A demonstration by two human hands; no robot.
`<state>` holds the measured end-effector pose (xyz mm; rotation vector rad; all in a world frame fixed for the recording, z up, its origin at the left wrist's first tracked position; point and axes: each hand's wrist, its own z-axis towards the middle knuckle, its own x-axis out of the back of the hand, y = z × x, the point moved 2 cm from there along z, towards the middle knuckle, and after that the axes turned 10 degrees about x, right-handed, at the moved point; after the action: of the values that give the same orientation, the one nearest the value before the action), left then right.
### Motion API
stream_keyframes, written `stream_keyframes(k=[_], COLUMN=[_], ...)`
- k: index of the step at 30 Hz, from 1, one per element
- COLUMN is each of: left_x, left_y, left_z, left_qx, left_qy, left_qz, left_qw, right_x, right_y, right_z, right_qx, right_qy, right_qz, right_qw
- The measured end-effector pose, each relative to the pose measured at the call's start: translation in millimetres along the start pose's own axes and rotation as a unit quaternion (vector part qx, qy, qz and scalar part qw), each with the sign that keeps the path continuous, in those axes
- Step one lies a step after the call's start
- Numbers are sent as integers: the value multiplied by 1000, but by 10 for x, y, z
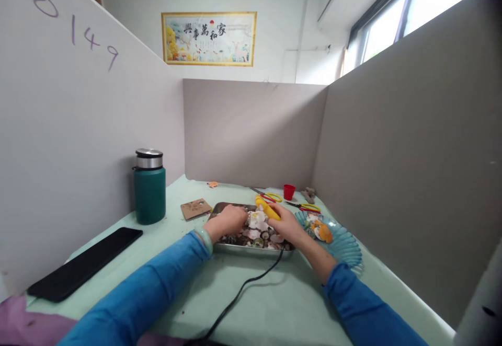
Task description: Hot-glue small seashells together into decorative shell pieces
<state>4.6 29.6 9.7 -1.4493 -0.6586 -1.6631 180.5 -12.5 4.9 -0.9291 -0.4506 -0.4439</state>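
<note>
A metal tray (251, 250) holds shells and small decorative pieces (258, 228). My left hand (230, 219) reaches over the tray's left part, its fingers bent down among the pieces; whatever its fingertips touch is hidden. A yellow tool (267, 208), which looks like a glue gun, is in my right hand (285, 224), over the right part of the tray. Its front end points toward the far left. A black cord (251, 279) runs from beneath my right hand across the tray to the near table edge.
At the left are a green bottle (149, 194), a black flat object (86, 262) and a brown card (196, 208). Scissors (270, 196), pliers (308, 207) and a red cup (289, 192) lie behind. A blue glass plate (347, 246) with orange pieces (324, 232) sits right. Grey partitions (251, 131) surround the table.
</note>
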Motion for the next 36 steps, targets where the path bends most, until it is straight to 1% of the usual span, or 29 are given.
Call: stream_keyframes(k=[1, 3, 4, 5, 6, 7, 9, 10, 11, 12, 13, 14, 15, 16, 19, 22, 24, 26, 28, 30, 32, 36], left_x=[26, 91, 118, 138, 143, 138, 115, 98, 79, 59, 38, 18, -1, -19, -45, -27, -8, -3, -18, -52, -91, -119], left_y=[-32, -75, -82, -82, -74, -56, 5, 40, 73, 101, 122, 134, 141, 144, 150, 164, 170, 170, 164, 155, 142, 122], left_z=[-26, -84, -111, -135, -156, -173, -199, -209, -217, -224, -230, -234, -237, -239, -249, -269, -282, -286, -278, -262, -247, -237], left_qx=[23, 64, 81, 102, 125, 147, 149, 140, 128, 115, 106, 102, 101, 103, 110, 107, 110, 110, 102, 95, 96, 102], left_qy=[23, 68, 72, 73, 49, 21, -36, -68, -99, -127, -148, -158, -161, -158, -142, -132, -124, -116, -110, -107, -101, -68], left_qz=[-27, -128, -200, -286, -381, -484, -663, -723, -766, -793, -808, -816, -818, -816, -794, -771, -760, -750, -741, -732, -732, -754], left_qw=[999, 987, 974, 950, 915, 863, 733, 673, 623, 585, 561, 547, 543, 546, 580, 613, 628, 642, 655, 666, 667, 645], right_x=[0, -5, -9, -15, -22, -30, -47, -53, -55, -56, -56, -55, -56, -59, -80, -123, -151, -165, -168, -169, -171, -182], right_y=[-7, -20, -25, -30, -35, -42, -69, -90, -114, -140, -166, -190, -212, -229, -255, -240, -219, -200, -192, -192, -188, -153], right_z=[-6, -20, -27, -34, -42, -49, -62, -67, -72, -76, -80, -84, -87, -90, -98, -101, -101, -99, -97, -94, -92, -88], right_qx=[-15, -37, -42, -44, -44, -44, -39, -34, -30, -30, -33, -37, -41, -42, -24, 1, 4, -2, -5, 1, 7, 12], right_qy=[-2, -3, 2, 6, 9, 10, 9, 12, 21, 31, 44, 55, 63, 69, 71, 64, 65, 80, 92, 90, 81, 85], right_qz=[39, 136, 183, 220, 246, 262, 274, 274, 273, 272, 270, 268, 267, 266, 269, 277, 269, 252, 235, 227, 220, 195], right_qw=[999, 990, 982, 974, 968, 964, 961, 961, 961, 961, 961, 961, 961, 961, 960, 959, 961, 964, 968, 970, 972, 977])
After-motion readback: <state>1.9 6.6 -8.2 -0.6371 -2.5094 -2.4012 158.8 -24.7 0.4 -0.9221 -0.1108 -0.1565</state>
